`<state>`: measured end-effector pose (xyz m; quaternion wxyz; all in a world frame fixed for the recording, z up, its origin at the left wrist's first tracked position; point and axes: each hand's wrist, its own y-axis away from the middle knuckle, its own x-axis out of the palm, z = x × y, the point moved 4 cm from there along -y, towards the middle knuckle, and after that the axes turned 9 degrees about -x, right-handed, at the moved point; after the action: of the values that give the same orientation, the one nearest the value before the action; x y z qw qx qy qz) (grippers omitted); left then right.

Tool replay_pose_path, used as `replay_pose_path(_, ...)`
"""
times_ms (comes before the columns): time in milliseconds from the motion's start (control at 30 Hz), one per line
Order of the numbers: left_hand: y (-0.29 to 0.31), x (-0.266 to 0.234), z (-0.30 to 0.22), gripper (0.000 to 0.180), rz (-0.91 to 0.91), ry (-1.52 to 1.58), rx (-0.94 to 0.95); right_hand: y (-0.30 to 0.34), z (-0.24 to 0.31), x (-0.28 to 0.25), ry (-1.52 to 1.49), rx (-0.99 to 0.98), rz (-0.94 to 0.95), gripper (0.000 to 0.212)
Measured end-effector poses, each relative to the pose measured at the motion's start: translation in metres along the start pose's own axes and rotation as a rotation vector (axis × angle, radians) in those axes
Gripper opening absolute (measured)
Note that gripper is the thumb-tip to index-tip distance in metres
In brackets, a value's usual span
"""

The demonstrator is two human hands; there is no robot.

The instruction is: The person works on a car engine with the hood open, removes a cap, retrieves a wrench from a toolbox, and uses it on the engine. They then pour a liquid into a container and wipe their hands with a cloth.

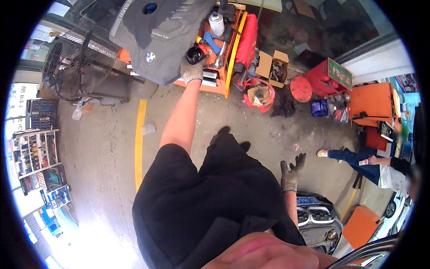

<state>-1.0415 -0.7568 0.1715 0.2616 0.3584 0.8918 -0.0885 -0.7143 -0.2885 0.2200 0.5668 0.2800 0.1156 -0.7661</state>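
My left hand [192, 71], in a grey knit glove, reaches forward to the orange tool cart [216, 88]. Its fingers are closed around a glossy black round part [195, 55], shaped like a cap or cup; its exact kind is unclear. Beside it on the cart top lie a blue-handled tool [212, 42] and a metal ratchet-like tool [220, 55], with a white spray can [216, 24] standing behind them. A large dark grey plastic engine cover [163, 40] rests just left of the hand. Out to my right, my gloved right hand [292, 172] has its fingers spread and holds nothing.
A caged floor fan [78, 62] stands at the left. Right of the cart are a red bucket [260, 95], a cardboard box [272, 67] and a red round stool [300, 88]. Another person [376, 167] is at the right, near a car's front end [317, 219].
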Motion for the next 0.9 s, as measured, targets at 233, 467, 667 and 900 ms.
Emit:
replay_pose_path(233,-0.002,0.005,0.013,0.082,0.001,0.055,0.029,-0.055,0.039,0.044,-0.023,-0.053,0.1,0.108)
replay_pose_path(467,-0.001,0.002,0.016,0.075,0.058,0.223,-0.023,-0.095,0.081,0.095,0.042,-0.173,0.228,0.109)
replay_pose_path(667,-0.003,0.008,0.012,0.081,-0.002,0.117,0.011,-0.107,0.105,0.112,0.075,-0.174,0.3,0.108)
replay_pose_path(900,0.01,-0.02,-0.012,0.076,0.134,-0.175,-0.119,-0.103,0.069,0.101,0.086,-0.118,0.237,0.109)
